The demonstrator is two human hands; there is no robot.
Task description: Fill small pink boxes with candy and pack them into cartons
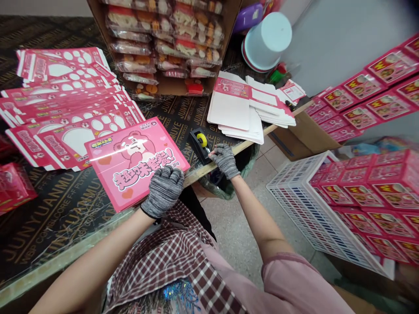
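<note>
A pink box with a bear picture lies on the dark plywood table, near its front edge. My left hand, in a grey glove with bare fingertips, rests on the box's lower right side, its fingers curled onto it. To the right of the box stands a black tape dispenser with a yellow roll. At the dispenser's front end is my right hand, gloved too, its thumb and fingers pinched together by the tape end. Whether tape is between those fingertips is too small to tell.
Flat pink cartons are fanned out at the left. Behind them stands a cardboard box of bagged items. White and pink cards lie at the table's right end. A white basket of pink boxes stands right, beyond the table edge.
</note>
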